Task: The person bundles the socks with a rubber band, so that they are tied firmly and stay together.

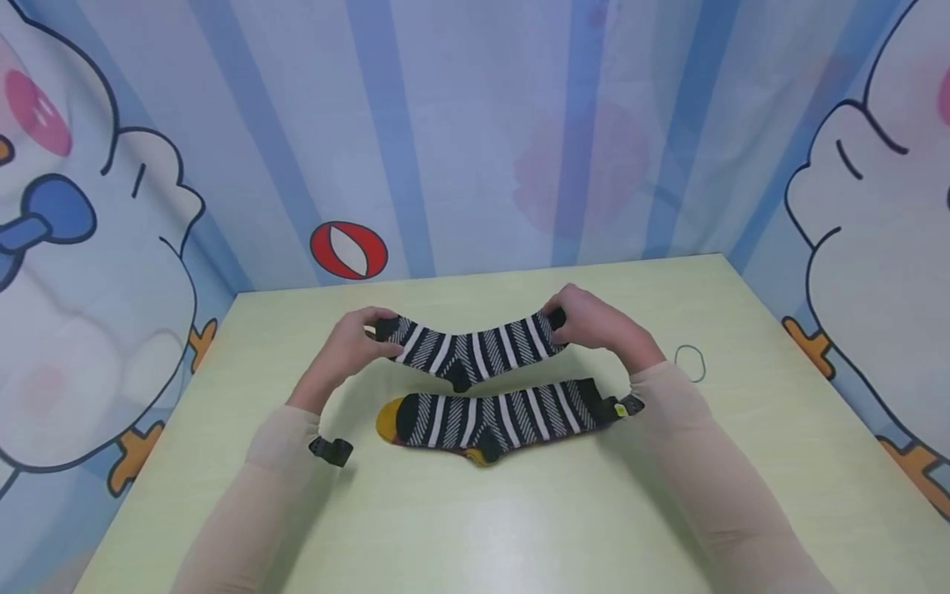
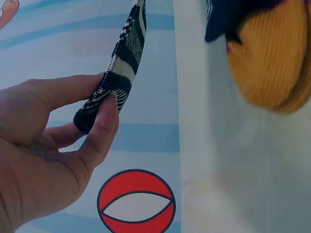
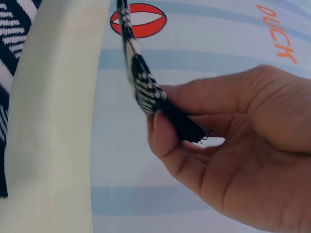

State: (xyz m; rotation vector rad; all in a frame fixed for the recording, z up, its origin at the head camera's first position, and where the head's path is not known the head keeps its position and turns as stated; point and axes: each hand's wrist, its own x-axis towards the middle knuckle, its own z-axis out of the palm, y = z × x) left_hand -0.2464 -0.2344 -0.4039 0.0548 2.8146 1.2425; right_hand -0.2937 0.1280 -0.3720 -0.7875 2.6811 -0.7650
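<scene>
A black-and-white striped sock (image 1: 482,351) hangs in a shallow sag between both hands, above the table. My left hand (image 1: 352,338) pinches its toe end between thumb and fingers; the left wrist view shows that dark toe (image 2: 86,119) poking past the fingertips. At the other end, my right hand (image 1: 586,318) pinches the dark cuff (image 3: 187,126), whose edge shows loose threads in the right wrist view. Nearer me, a matching striped sock (image 1: 512,417) lies flat on the table, over a yellow-toed sock (image 1: 387,421) that is mostly hidden beneath it.
A thin green elastic band (image 1: 690,363) lies on the pale table (image 1: 475,528), beyond the right forearm. Behind the table hangs a blue striped curtain (image 1: 475,124) printed with cartoon figures. Each wrist wears a small black camera (image 1: 331,451).
</scene>
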